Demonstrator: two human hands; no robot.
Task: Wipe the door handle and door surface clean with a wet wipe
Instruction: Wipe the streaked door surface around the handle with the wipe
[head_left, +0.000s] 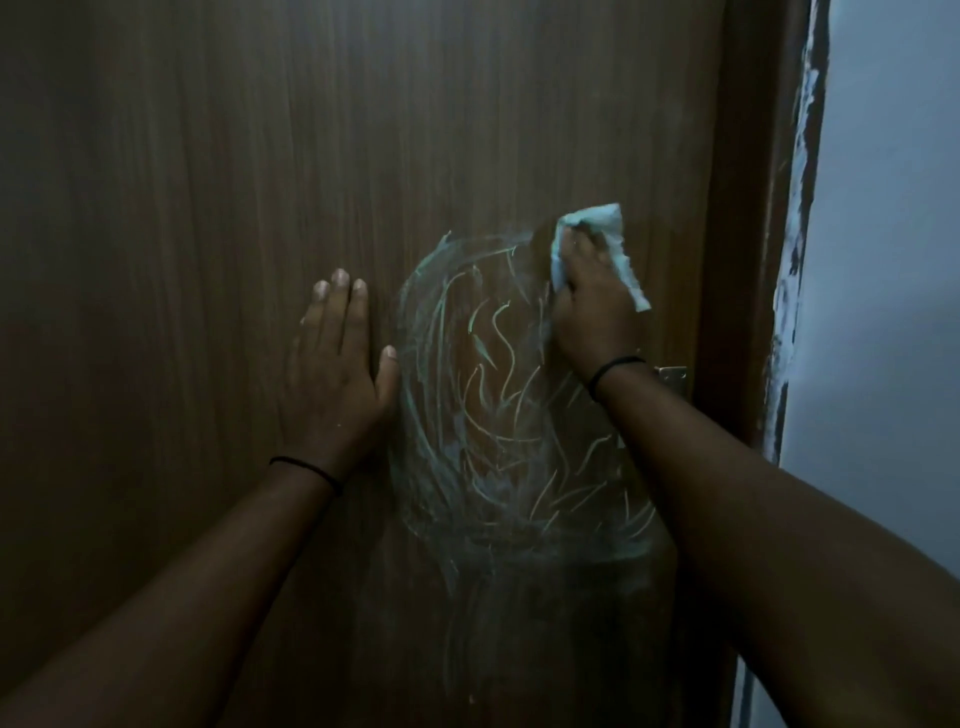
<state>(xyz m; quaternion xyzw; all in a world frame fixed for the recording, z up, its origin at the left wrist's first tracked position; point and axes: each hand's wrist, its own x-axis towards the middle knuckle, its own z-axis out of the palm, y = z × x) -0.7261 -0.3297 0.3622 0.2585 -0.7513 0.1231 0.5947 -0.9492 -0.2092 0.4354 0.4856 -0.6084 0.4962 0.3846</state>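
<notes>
Wet wipe (621, 260) pressed to door (208, 208) at 2 o'clock of chalky scribble (498, 415).
Gripped by right hand (592, 306), fingers curled, arm raised; left hand (337, 374) flat, fingers straight, at scribble's 9 o'clock.

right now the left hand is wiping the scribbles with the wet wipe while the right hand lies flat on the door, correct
Not quite: the hands are swapped. In the head view, the right hand presses the wet wipe against the door at the upper right edge of the scribbles, while the left hand lies flat on the door beside them.
</notes>
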